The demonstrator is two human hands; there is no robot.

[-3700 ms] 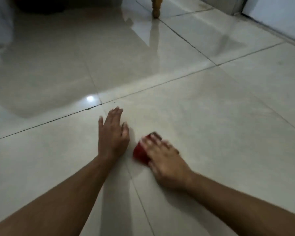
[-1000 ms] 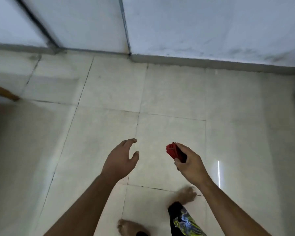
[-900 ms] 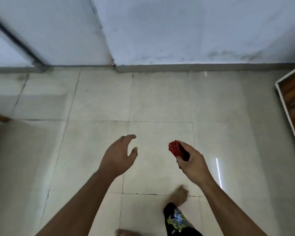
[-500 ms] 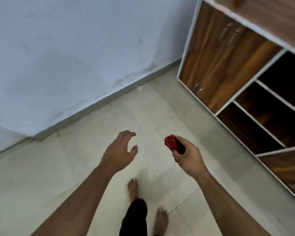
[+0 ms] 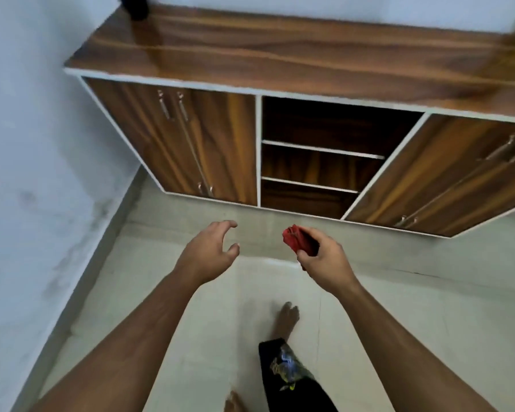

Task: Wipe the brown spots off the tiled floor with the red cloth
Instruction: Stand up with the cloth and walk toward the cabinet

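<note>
I am standing, looking down at the pale tiled floor (image 5: 191, 337). The red cloth (image 5: 295, 237) is bunched up in my right hand (image 5: 324, 260), held in the air at about waist height, well above the floor. My left hand (image 5: 208, 254) hangs beside it to the left, empty, fingers loosely curled and apart. No brown spots show on the tiles in view. My bare feet (image 5: 286, 319) and a dark trouser leg are below my hands.
A low wooden cabinet (image 5: 280, 55) with white edging stands straight ahead, with closed doors left and right and open shelves (image 5: 318, 165) in the middle. A pale wall (image 5: 42, 144) runs along the left. A dark object (image 5: 134, 7) sits on the cabinet top.
I have risen from wiping on the floor and turned right, so the view swung from the wall to the cabinet. The cloth stays in my right hand; the left hand stays empty.
</note>
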